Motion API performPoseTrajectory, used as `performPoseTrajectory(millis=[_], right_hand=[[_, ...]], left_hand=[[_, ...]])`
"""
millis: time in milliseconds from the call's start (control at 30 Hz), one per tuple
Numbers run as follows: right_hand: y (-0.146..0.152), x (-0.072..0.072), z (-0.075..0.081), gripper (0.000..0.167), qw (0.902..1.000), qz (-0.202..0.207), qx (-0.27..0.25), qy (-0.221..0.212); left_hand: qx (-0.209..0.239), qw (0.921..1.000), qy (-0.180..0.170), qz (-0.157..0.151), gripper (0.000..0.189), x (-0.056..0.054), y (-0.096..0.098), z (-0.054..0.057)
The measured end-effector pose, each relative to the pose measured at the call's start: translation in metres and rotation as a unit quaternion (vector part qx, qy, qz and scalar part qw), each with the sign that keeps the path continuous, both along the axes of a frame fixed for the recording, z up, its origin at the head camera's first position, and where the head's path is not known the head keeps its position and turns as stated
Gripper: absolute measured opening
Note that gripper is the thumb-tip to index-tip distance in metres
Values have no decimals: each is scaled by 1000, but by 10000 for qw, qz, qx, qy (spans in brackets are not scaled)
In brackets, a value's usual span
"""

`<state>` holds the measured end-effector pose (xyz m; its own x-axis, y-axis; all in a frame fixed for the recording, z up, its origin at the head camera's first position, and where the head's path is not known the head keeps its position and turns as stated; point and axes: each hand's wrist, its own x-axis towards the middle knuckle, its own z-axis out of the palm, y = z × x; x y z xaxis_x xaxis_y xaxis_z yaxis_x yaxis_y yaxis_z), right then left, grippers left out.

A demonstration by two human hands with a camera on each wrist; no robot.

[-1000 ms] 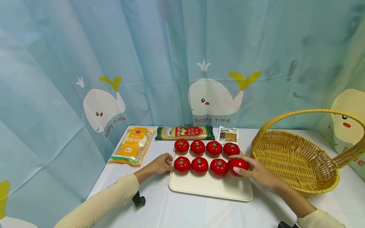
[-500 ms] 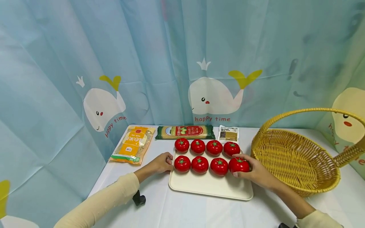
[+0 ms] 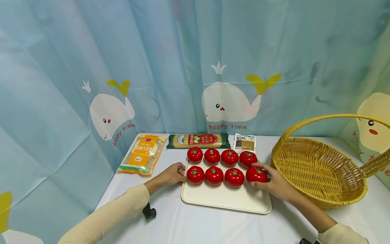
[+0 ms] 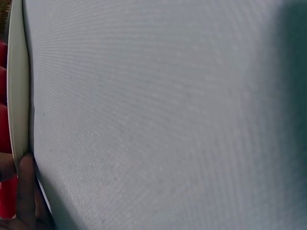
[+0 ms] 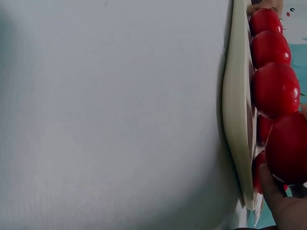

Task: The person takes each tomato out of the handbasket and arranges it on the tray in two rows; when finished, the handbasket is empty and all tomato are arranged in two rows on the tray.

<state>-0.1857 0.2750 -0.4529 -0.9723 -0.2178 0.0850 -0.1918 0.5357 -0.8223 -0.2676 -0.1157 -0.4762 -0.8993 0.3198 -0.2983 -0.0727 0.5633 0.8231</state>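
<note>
A cream tray (image 3: pixel 225 200) carries two rows of red tomatoes with green stems. My left hand (image 3: pixel 174 173) grips the tray's left edge; in the left wrist view a thumb lies over the rim and fingers (image 4: pixel 26 191) show on its outer side. At the right end of the front row, my right hand (image 3: pixel 275 183) holds a tomato (image 3: pixel 256 175) between thumb and fingers. The right wrist view shows this held tomato (image 5: pixel 290 148) close up, with the thumb (image 5: pixel 273 189) against its side. A small gap separates it from the neighbouring tomato (image 3: pixel 234 177).
A yellow wicker basket (image 3: pixel 307 174) with a tall handle stands right of the tray. Behind the tray lie a green spaghetti pack (image 3: pixel 198 141) and a small white sachet (image 3: pixel 245 143). An orange-and-clear food bag (image 3: pixel 142 154) lies at the left. A patterned curtain (image 3: pixel 170 67) closes the back.
My right hand has shifted the front-right tomato slightly to the right, widening the gap to its neighbour. My left hand stays on the tray's edge.
</note>
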Motion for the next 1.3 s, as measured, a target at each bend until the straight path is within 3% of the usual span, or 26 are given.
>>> performPoseTrajectory(millis=[533, 1300], right_hand=[[-5, -5, -2, 67, 9963, -86, 785, 326], [-4, -2, -2, 71, 9987, -65, 494, 43]], left_hand=[[80, 10000, 9, 2, 40, -1, -1, 0], [-124, 9999, 66, 38, 38, 0, 1, 0]])
